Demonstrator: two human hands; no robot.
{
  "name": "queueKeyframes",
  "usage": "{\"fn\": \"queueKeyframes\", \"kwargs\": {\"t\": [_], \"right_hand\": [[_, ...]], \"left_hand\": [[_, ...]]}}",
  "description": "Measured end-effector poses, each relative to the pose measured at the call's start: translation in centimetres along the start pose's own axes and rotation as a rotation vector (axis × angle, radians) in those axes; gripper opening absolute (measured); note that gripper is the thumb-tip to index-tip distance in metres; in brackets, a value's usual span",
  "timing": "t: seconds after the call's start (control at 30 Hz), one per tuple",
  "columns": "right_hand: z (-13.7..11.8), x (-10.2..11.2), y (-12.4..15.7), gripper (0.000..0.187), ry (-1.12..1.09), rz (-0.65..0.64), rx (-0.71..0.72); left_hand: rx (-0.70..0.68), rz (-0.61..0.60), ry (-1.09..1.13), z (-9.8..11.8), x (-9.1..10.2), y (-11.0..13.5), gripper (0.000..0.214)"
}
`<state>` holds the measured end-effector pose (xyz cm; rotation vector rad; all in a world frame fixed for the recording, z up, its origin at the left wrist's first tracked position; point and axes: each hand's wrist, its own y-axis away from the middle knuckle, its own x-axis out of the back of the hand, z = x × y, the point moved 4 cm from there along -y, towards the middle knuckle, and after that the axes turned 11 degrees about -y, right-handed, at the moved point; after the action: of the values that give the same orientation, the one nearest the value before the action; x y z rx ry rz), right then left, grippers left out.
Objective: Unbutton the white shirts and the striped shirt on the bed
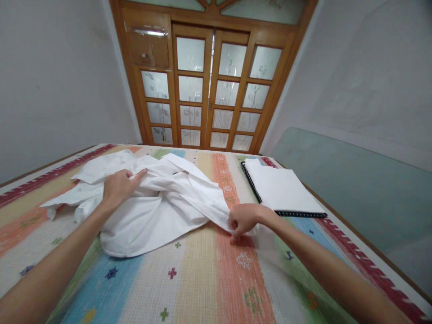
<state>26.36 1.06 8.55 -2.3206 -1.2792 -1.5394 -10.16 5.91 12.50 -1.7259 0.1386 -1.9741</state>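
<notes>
crumpled cloth (158, 220) held at 2 places

the white cloth lies bunched over the left and middle of a striped cover (199, 274), its rounded edge towards the front, its folds twisting to the right. the left hand (119, 185) is at the upper folds, thumb and fingers pinching a ridge of it; the fingertips are partly lost in the white, so i cannot tell how deep the hold goes. the right hand (245, 219) has its fingers curled in, pinching the narrow end.

i take the step in hand to be drawing that end out from the bunch. the next move, i judge, calls for the left hand to steady the folds while the right hand pulls lightly, or the whole heap may slide along.

beyond the right hand, by the cover's right side, lies a folded piece (286, 186), white, with a black edge (303, 214) showing along 2 sides, apart from the cloth. wooden doors (211, 108) with glass panes stand behind it all.
</notes>
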Motion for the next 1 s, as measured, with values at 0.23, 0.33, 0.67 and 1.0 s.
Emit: {"fn": "queueKeyframes", "kwargs": {"t": [0.23, 0.33, 0.67, 1.0], "right_hand": [[-7.1, 2.6, -0.7, 0.029, -0.231, 0.251, 0.472], [-8.7, 4.0, -2.3, 0.027, -0.368, 0.497, 0.510], [-10.1, 4.5, -7.3, 0.014, -0.441, 0.826, 0.422], [-8.9, 3.7, -6.3, 0.023, -0.342, 0.846, 0.368]], "left_hand": [[-0.140, 0.027, 0.387, 2.0, 1.8, 2.3, 0.037], [-0.263, -0.050, 0.554, 3.5, 2.4, 3.9, 0.048], [-0.555, -0.109, 0.661, 8.5, 2.9, 8.8, 0.039], [-0.597, 0.007, 0.535, 10.0, 2.2, 9.5, 0.021]]}}
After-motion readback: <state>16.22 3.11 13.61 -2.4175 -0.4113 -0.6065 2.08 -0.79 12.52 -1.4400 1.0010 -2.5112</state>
